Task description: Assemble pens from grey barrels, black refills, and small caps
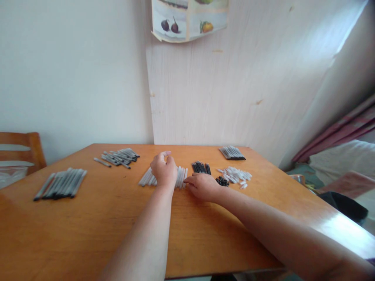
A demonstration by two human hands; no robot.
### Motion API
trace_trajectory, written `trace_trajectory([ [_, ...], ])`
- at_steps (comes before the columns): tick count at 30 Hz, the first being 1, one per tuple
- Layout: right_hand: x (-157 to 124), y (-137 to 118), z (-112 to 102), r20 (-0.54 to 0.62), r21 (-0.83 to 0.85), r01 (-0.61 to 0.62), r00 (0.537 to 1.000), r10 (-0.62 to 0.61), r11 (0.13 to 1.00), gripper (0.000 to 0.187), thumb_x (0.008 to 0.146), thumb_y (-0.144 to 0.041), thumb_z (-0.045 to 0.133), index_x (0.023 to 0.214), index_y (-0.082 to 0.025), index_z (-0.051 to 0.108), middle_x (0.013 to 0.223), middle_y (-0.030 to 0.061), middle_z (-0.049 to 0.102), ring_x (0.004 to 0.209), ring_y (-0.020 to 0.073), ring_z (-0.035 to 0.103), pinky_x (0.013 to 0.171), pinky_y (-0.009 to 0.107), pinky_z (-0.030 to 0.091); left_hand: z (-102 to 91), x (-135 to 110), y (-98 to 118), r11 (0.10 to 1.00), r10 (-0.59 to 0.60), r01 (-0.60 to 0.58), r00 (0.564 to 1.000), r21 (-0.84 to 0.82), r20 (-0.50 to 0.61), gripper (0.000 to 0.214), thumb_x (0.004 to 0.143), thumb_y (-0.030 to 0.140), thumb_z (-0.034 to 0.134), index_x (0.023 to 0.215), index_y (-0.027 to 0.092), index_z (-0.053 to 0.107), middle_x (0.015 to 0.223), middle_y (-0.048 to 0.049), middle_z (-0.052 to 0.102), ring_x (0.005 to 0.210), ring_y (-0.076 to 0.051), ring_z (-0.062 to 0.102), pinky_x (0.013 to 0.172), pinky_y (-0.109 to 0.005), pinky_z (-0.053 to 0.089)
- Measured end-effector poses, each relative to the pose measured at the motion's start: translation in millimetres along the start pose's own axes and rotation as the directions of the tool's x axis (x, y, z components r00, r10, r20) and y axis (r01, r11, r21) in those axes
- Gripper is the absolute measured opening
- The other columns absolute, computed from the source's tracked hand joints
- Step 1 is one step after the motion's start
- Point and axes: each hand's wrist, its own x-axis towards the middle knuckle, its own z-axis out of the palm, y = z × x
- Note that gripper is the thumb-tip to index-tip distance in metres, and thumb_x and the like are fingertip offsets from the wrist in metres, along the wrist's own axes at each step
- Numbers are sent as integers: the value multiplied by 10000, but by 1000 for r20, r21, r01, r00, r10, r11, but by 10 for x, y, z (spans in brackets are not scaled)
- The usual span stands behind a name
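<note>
left hand (164, 168) half-curled over white tubes (181, 177), right hand (203, 186) grip unclear; can't tell either's hold. sideways bump could roll tubes.

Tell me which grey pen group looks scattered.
The back-left group: its pens lie at mixed angles; the front-left group and back-right group form tidy rows.

The table (117, 234) is smooth wood with a glossy varnish. On it, the white pen barrels (182, 176) are smooth plastic, seemingly translucent, though blur makes that uncertain. Beyond the table, the fruit poster (190, 23) is matt paper; left of the table, the chair (35, 150) is varnished wood; right of the table, the curtain (331, 138) is cloth.
</note>
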Motion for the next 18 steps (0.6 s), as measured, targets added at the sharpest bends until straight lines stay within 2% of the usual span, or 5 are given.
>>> trace_trajectory([
  [3, -14, 6, 11, -49, 6, -60, 997, 61, 998, 321, 862, -266, 416, 1051, -238, 674, 1011, 69, 684, 887, 199, 638, 731, 270, 429, -5, -7, 25, 1000, 8, -8, 1000, 8, -7, 255, 785, 201, 472, 938, 192, 675, 995, -72, 690, 980, -209, 608, 941, -358, 417],
  [5, -19, -4, 20, -67, -1, -146, 987, 146, 989, 306, 870, -289, 405, 1008, -210, 666, 979, 87, 690, 868, 208, 639, 709, 277, 434, -12, -11, 49, 1000, 12, -11, 1000, 14, -8, 253, 781, 197, 476, 930, 188, 679, 981, -74, 694, 966, -210, 611, 931, -355, 420],
  [8, -15, -38, 43, -21, -33, -286, 958, 286, 958, 361, 878, -424, 398, 944, -191, 666, 905, 122, 696, 831, 247, 644, 678, 315, 450, -28, -19, 94, 1000, 13, -13, 1000, 19, -7, 243, 775, 192, 483, 912, 185, 683, 964, -72, 699, 954, -213, 614, 919, -352, 425],
  [11, -9, -77, 65, 52, -57, -363, 929, 366, 930, 446, 851, -536, 410, 917, -188, 680, 921, 154, 690, 858, 287, 644, 696, 358, 467, -45, -30, 142, 999, 15, -16, 1000, 32, 8, 225, 773, 185, 490, 892, 191, 680, 958, -59, 703, 968, -211, 612, 926, -350, 421],
  [18, -20, -125, 44, 102, -75, -445, 887, 451, 892, 418, 852, -429, 399, 988, -155, 684, 1004, 179, 679, 947, 313, 636, 748, 388, 465, -55, -77, 212, 996, 45, -48, 998, 69, 46, 186, 783, 176, 497, 873, 205, 658, 992, -47, 698, 1001, -209, 593, 945, -356, 404],
])
